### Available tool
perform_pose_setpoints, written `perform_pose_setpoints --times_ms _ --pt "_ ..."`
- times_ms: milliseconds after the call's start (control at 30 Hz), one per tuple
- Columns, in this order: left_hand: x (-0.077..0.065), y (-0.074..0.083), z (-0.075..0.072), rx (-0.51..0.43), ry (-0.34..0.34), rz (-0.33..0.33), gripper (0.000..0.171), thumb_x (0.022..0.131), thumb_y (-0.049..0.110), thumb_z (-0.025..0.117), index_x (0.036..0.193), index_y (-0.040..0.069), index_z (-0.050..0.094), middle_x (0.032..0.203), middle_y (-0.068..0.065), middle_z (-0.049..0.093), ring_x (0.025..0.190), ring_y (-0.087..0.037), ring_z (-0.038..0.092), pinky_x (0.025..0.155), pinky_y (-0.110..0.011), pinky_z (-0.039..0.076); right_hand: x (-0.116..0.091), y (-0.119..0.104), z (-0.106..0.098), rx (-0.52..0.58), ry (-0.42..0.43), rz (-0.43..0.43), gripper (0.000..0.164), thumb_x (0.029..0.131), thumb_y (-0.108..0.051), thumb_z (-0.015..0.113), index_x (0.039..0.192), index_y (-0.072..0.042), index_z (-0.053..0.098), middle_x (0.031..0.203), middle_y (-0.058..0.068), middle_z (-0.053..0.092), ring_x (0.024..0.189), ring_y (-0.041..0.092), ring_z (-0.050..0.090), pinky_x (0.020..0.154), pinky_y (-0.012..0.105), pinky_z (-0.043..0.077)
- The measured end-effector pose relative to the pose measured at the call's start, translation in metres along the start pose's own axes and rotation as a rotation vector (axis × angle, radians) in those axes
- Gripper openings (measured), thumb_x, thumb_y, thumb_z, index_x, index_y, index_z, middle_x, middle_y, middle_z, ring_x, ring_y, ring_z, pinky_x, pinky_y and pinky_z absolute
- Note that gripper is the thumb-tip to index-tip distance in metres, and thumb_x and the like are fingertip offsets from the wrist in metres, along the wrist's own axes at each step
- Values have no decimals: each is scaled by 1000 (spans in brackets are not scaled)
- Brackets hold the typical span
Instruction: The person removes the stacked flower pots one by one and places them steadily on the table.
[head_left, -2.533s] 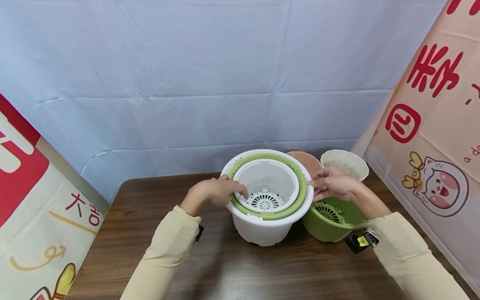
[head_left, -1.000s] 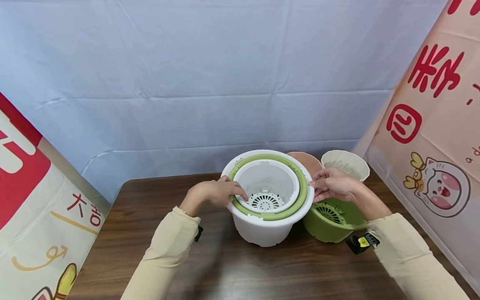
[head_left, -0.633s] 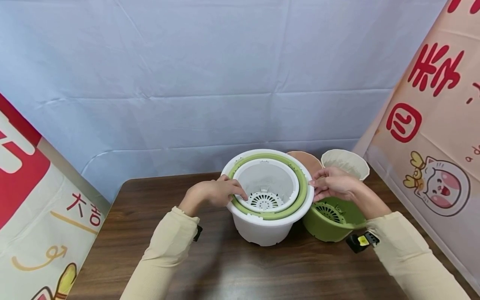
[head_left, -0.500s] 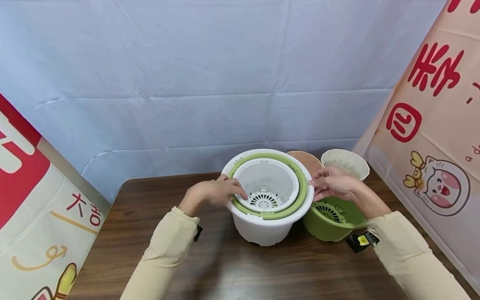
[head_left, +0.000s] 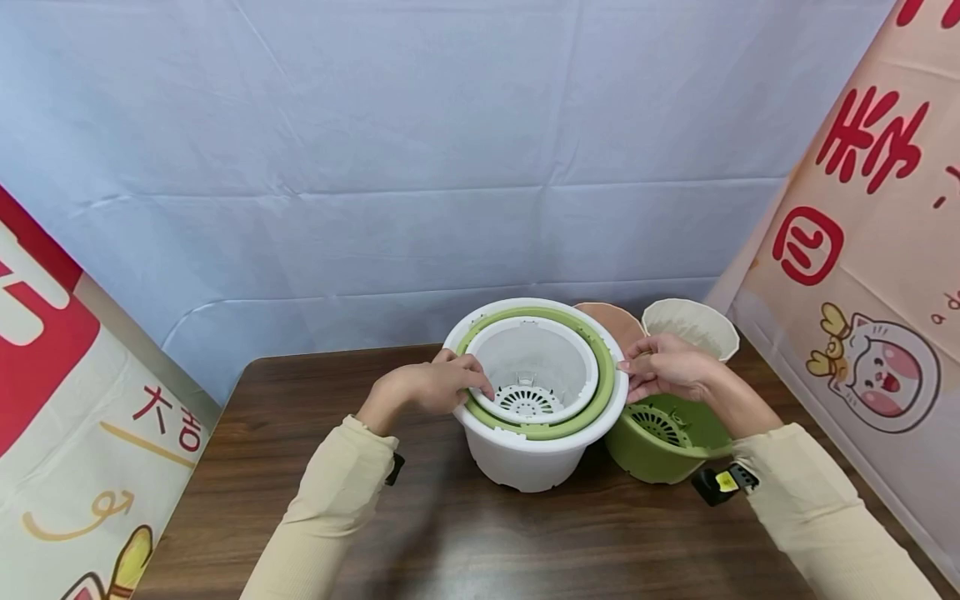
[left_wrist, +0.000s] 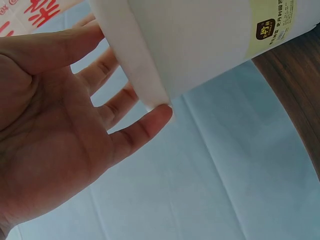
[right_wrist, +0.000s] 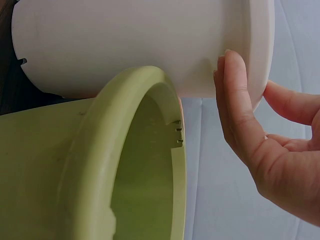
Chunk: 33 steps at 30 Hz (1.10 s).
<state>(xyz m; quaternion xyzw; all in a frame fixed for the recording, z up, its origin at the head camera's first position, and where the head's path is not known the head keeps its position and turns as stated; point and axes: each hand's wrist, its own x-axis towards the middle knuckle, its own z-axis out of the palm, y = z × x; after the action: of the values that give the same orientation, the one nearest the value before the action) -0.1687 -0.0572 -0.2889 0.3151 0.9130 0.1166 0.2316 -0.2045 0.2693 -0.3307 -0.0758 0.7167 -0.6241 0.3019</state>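
Observation:
A large white flower pot (head_left: pixel 525 471) stands on the table, slightly tilted toward me. Inside it nests a green pot (head_left: pixel 600 400), and within that a smaller white pot (head_left: pixel 517 354) with a slotted bottom. My left hand (head_left: pixel 431 383) grips the left side of the stack, its fingers reaching over the rims to the small pot's inner wall. Seen from the left wrist, the little finger touches the large pot's rim (left_wrist: pixel 135 55). My right hand (head_left: pixel 671 367) pinches the large pot's right rim, thumb on one side and fingers underneath, clear in the right wrist view.
Right of the stack, touching or nearly touching it, stands another green pot (head_left: pixel 652 458). Behind are an orange-brown pot (head_left: pixel 611 321) and a cream pot (head_left: pixel 693 325). The wooden table (head_left: pixel 315 433) meets a pale cloth backdrop (head_left: pixel 375 167); printed banners (head_left: pixel 847 275) flank it.
The small white pot's slotted bottom has shifted slightly left and up, so that pot has tilted a little. Both hands and the large pot look nearly still.

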Motion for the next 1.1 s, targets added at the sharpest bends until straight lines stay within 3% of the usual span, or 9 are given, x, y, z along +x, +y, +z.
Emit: perform_pose_setpoints --times_ms 533,933,1100 --pt "3 3 7 7 63 -52 20 93 4 51 101 21 58 115 1 42 108 -26 30 86 -37 38 0 0 0 5 -2 -2 8 91 6 42 96 10 37 76 13 59 67 20 62 69 35 55" --pt "4 2 10 -64 109 -65 19 90 3 54 94 21 58 112 3 42 108 -27 29 86 -39 37 -1 0 2 3 -18 -11 10 92 5 42 98 11 37 77 13 58 68 21 62 69 35 55" --pt "3 2 11 -61 121 -80 19 89 4 56 93 23 57 112 4 42 107 -25 30 88 -41 31 -1 -1 2 4 -12 -2 12 92 5 43 99 11 37 78 13 58 68 21 62 69 35 55"
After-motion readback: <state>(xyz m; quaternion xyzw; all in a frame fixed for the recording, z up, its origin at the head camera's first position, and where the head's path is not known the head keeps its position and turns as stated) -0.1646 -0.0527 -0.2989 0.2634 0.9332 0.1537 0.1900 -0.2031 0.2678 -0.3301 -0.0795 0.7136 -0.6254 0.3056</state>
